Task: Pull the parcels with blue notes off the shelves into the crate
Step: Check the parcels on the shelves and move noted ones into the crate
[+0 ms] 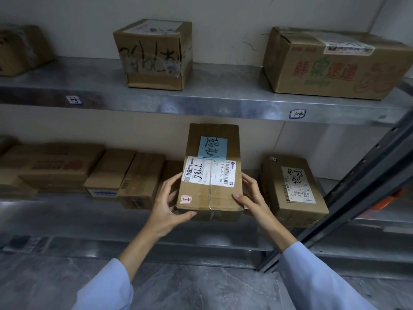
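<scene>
While half-curled, fingers [174,179] of left hand [166,204], right hand [252,198] round parcel [214,198].

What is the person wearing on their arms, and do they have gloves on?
No gloves. The left hand and the right hand are bare, with no rings or watch showing. The left sleeve and the right sleeve are alike: long, loose, pale blue and plain, each ending in a wide cuff short of the wrist.

Single wide-angle view from person's head. Faces shelving square-on, tilted down. Near: left hand [166,205] and right hand [252,198] mid-frame on parcel [212,173]. Upper shelf [223,86] across top, lower shelf [67,211] centre, floor [201,287] at bottom.
</scene>
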The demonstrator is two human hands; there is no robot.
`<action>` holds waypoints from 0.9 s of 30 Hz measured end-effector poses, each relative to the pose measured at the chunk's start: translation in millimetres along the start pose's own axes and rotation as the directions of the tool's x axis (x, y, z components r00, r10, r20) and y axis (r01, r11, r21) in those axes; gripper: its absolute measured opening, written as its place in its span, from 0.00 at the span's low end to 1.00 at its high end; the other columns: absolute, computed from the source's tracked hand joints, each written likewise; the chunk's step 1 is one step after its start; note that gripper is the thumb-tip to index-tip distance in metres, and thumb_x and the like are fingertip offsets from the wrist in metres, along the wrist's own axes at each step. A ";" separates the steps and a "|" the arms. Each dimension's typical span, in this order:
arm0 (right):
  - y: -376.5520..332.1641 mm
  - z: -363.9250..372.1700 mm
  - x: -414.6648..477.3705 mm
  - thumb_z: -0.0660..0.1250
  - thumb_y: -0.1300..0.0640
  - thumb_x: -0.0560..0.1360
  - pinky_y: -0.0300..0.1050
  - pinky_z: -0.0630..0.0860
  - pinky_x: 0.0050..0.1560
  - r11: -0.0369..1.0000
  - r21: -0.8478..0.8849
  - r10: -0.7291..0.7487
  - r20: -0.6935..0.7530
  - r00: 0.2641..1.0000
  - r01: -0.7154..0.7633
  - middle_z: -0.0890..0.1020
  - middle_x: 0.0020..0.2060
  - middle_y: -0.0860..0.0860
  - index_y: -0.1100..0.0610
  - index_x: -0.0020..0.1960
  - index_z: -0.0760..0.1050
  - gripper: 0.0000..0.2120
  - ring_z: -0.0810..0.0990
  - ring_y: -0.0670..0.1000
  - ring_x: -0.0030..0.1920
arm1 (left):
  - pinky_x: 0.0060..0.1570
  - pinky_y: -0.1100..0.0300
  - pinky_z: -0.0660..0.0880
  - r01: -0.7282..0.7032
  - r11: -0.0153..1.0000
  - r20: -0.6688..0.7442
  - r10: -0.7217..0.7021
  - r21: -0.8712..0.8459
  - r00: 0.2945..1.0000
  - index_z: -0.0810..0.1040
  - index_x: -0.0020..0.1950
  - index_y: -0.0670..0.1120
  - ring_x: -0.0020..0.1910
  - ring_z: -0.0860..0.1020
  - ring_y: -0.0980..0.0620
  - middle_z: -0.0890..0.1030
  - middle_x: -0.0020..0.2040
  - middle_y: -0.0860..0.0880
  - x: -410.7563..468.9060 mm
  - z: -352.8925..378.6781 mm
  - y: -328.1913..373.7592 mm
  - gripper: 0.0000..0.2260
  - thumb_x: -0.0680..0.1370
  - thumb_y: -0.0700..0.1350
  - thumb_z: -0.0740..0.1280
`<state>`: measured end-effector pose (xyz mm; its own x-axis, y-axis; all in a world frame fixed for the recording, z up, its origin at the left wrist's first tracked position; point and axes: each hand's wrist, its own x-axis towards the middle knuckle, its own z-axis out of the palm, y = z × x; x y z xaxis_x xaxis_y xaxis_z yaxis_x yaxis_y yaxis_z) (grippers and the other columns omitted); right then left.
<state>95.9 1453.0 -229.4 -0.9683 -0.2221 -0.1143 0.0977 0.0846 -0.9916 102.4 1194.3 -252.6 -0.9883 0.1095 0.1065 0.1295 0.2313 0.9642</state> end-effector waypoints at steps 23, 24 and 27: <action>-15.6 -54.9 -7.2 0.69 0.44 0.66 0.48 0.73 0.58 0.997 -0.071 0.034 0.169 0.985 -0.022 0.76 0.66 0.45 0.43 0.69 0.68 0.32 0.75 0.52 0.65 | 0.65 0.46 0.72 0.066 0.997 -0.006 -0.066 0.032 0.998 0.58 0.76 0.61 0.75 0.60 0.53 0.61 0.72 0.64 55.6 -58.6 28.0 0.52 0.57 0.47 0.81; -16.2 -55.1 -8.1 0.69 0.44 0.66 0.48 0.73 0.59 0.997 -0.070 0.036 0.177 0.984 -0.024 0.76 0.65 0.44 0.43 0.69 0.68 0.32 0.75 0.52 0.64 | 0.65 0.46 0.72 0.061 0.996 0.000 -0.061 0.059 0.998 0.59 0.75 0.62 0.76 0.59 0.53 0.60 0.74 0.62 58.2 -60.6 28.2 0.52 0.57 0.48 0.82; -18.5 -55.8 -10.4 0.70 0.43 0.66 0.52 0.73 0.63 0.996 -0.081 0.038 0.202 0.979 -0.022 0.76 0.65 0.44 0.43 0.70 0.68 0.32 0.75 0.52 0.65 | 0.66 0.47 0.71 0.051 0.995 0.025 -0.054 0.081 0.998 0.61 0.73 0.65 0.75 0.59 0.53 0.62 0.74 0.59 61.6 -62.8 28.0 0.50 0.59 0.42 0.83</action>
<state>91.4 1508.0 -206.4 -0.8973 -0.4108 -0.1616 0.0996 0.1682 -0.9807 40.0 1146.9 -203.8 -0.9914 0.1216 0.0484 0.0847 0.3141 0.9456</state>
